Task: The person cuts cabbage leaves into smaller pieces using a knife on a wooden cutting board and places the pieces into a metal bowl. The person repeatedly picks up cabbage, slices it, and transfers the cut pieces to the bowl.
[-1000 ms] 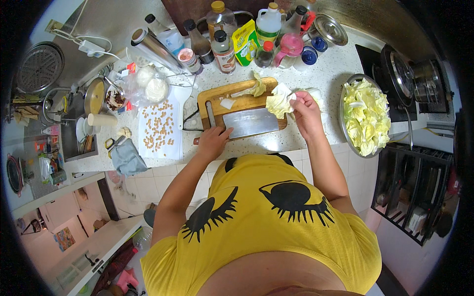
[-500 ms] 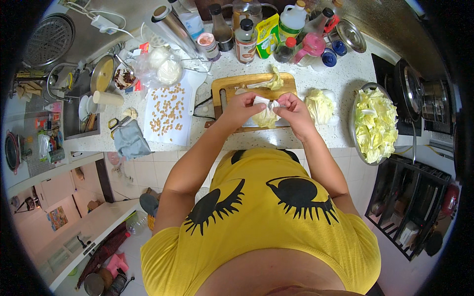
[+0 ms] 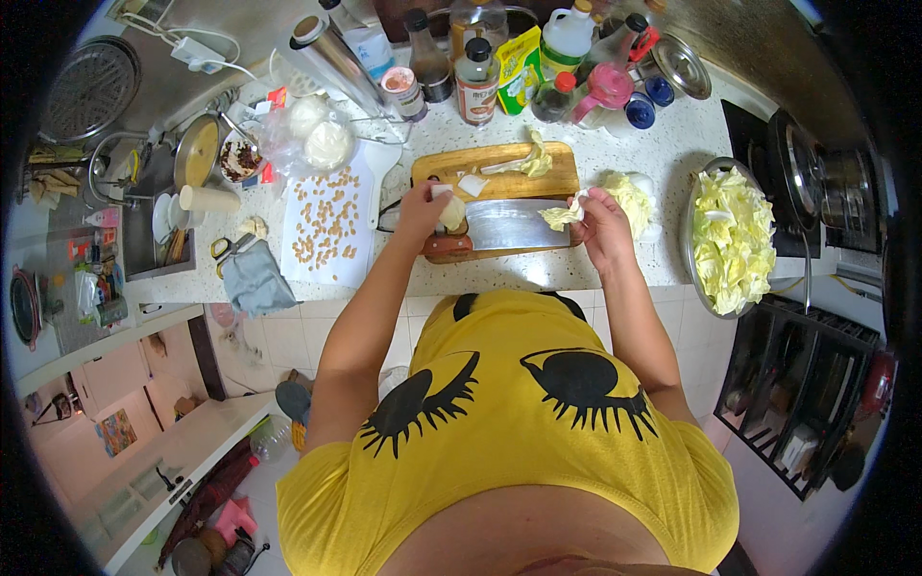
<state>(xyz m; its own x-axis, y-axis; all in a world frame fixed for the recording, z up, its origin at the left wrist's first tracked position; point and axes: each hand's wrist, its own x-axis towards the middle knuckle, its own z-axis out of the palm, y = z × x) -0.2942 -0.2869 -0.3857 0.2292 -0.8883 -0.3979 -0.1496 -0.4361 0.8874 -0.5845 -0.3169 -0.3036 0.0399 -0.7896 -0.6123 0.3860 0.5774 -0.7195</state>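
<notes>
Over the wooden cutting board (image 3: 423, 171), my left hand (image 3: 420, 213) pinches a pale piece of cabbage leaf (image 3: 450, 210). My right hand (image 3: 602, 227) grips another torn cabbage piece, yellow and frilly (image 3: 557, 218), by its white end. Between the hands a cleaver (image 3: 514, 227) lies flat on the board, its wooden handle (image 3: 448, 245) to the left. Farther back on the board are a small white stem piece (image 3: 472, 184) and a cabbage leaf with a long stem (image 3: 535, 161). Just beyond my right hand sits the remaining cabbage head (image 3: 624, 197), partly hidden by it.
A large metal bowl (image 3: 698, 278) of torn cabbage leaves stands at the right, beside the stove (image 3: 747, 144). Peanuts lie on a white sheet (image 3: 357, 252) at the left, near a grey cloth (image 3: 257, 281) and scissors (image 3: 223, 245). Bottles (image 3: 477, 86) line the back.
My hands have moved apart, and the leaf they held together is now in two pieces, one in each hand. The cleaver underneath has come into view.
</notes>
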